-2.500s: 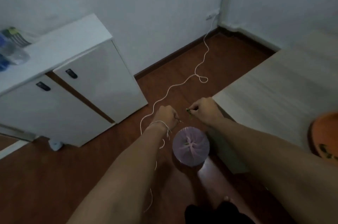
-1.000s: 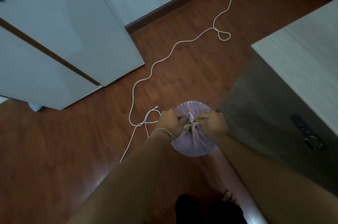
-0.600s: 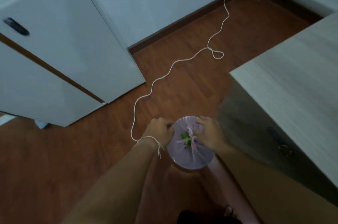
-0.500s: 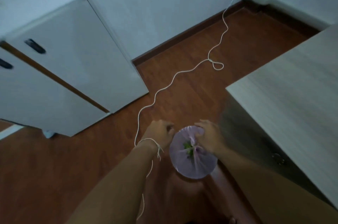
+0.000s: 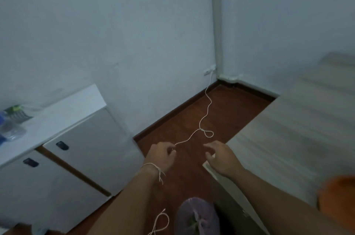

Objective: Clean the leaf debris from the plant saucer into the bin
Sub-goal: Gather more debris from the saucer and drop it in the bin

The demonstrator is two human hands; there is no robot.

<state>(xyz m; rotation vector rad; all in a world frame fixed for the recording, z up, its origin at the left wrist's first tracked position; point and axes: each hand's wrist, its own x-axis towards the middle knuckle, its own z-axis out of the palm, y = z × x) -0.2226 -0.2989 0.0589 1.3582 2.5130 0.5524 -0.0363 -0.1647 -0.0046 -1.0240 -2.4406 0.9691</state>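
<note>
left hand [image 5: 161,156]: held forward, palm down, fingers loosely curled, nothing visibly gripped | left wrist: a thin white string tied round it, loose ends hanging | right hand [image 5: 221,158]: level with the left, palm down, fingers loosely spread and bent, holding nothing | forearms: both bare, reaching forward, hands apart

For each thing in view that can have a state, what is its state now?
left hand: loosely curled, holding nothing
right hand: open, empty
bin: on floor, purple liner gathered at centre, green bits inside
cabinet doors: closed
white cable: lying slack on floor, looped
orange saucer: on table, blurred
</note>
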